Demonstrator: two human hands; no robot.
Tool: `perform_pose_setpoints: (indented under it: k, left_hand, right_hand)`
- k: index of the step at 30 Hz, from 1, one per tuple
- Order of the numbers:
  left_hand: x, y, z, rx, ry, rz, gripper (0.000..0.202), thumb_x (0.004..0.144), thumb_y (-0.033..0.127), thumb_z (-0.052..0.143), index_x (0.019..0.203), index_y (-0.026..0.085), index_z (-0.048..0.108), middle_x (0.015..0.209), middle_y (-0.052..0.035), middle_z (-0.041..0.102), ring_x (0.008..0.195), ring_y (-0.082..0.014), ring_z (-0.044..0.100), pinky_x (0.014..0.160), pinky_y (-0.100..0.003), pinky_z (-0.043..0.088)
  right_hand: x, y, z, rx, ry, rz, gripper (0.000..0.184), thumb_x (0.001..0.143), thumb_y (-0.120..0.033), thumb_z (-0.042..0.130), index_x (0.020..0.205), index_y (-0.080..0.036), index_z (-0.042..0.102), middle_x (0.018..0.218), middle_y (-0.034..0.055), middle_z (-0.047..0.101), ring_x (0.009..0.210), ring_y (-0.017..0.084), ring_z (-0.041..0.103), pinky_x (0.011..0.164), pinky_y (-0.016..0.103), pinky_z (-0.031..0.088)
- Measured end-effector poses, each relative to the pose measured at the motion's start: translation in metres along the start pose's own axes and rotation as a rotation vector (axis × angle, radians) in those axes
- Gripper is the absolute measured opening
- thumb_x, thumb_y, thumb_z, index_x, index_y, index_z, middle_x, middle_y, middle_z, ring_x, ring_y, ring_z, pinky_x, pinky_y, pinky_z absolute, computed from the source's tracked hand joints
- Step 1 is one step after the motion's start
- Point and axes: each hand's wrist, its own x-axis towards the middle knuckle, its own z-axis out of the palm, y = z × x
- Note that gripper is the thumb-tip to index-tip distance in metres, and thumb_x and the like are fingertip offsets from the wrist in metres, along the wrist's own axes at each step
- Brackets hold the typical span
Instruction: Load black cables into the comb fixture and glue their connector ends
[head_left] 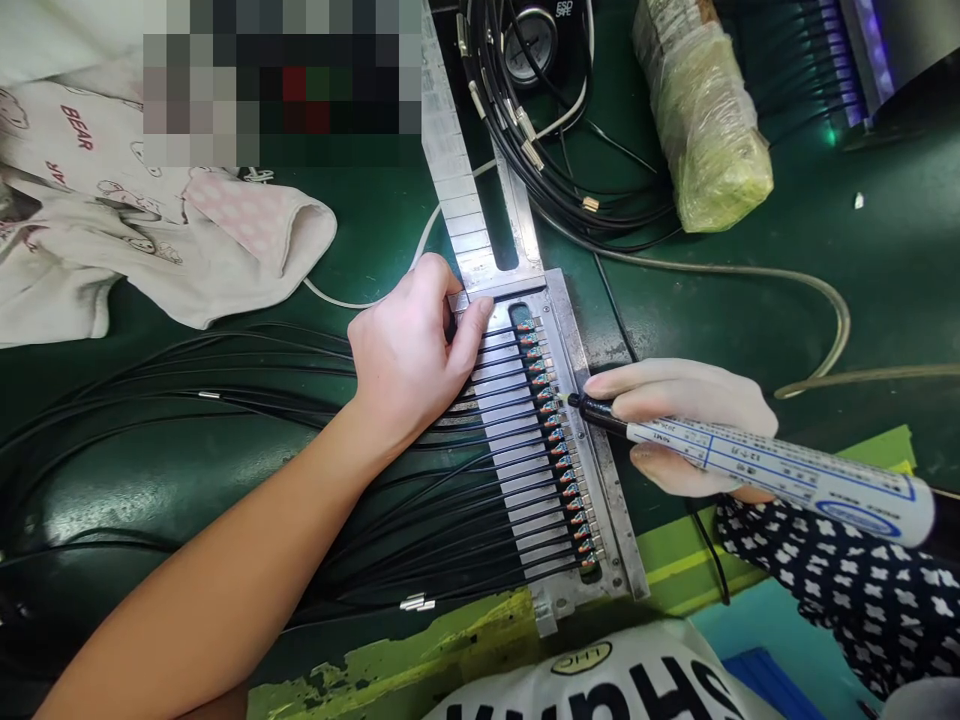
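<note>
A slotted metal fixture (517, 480) lies on the bench, with several black cables (420, 440) laid side by side across it. Small connector boards (556, 436) with coloured wires line up along its right side. Curled fingers and the thumb of my left hand (416, 335) grip the fixture's upper left edge. In white coverings, the fingers of my right hand (697, 395) close around a white labelled tube (780, 470) with a black tip. That tip is over the connector row, near its middle; whether it touches is unclear.
Behind the fixture a second metal fixture (461, 190) continues. Coiled black cables (540, 170) and a plastic-wrapped block (705, 120) lie at the back. Purple light glows from a device (870, 60) at far right. Patterned cloth (247, 240) lies left; a clear tube (817, 290) curves right.
</note>
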Motion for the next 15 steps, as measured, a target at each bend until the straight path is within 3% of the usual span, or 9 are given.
perform_pose_setpoints:
  k: [5, 11, 15]
  left_hand:
    - [-0.0003, -0.0001, -0.0001, 0.000, 0.002, 0.005, 0.030, 0.097, 0.053, 0.053, 0.101, 0.023, 0.056, 0.079, -0.0007, 0.060, 0.079, -0.0189, 0.064, 0.076, -0.030, 0.048]
    - [-0.0002, 0.0004, -0.0004, 0.002, 0.000, 0.001, 0.028, 0.095, 0.050, 0.056, 0.099, 0.023, 0.056, 0.079, -0.0006, 0.060, 0.078, -0.0186, 0.064, 0.075, -0.030, 0.047]
    - [-0.0004, 0.0005, -0.0003, -0.002, -0.003, 0.000, 0.028, 0.096, 0.052, 0.054, 0.099, 0.023, 0.056, 0.080, -0.0008, 0.060, 0.079, -0.0189, 0.065, 0.075, -0.030, 0.048]
  right_hand:
    - [-0.0009, 0.0007, -0.0008, -0.012, -0.007, 0.001, 0.043, 0.086, -0.024, 0.081, 0.128, -0.021, 0.069, 0.118, 0.0115, 0.075, 0.101, 0.028, 0.076, 0.083, 0.040, 0.070]
    - [0.0015, -0.0016, -0.0013, 0.008, -0.008, 0.022, 0.039, 0.086, -0.023, 0.080, 0.123, -0.017, 0.070, 0.117, 0.0146, 0.075, 0.103, 0.028, 0.076, 0.088, 0.038, 0.069]
    - [-0.0029, -0.0058, -0.0011, -0.019, 0.040, -0.041, 0.034, 0.085, -0.025, 0.081, 0.116, -0.013, 0.071, 0.116, 0.0153, 0.075, 0.102, 0.028, 0.076, 0.086, 0.037, 0.069]
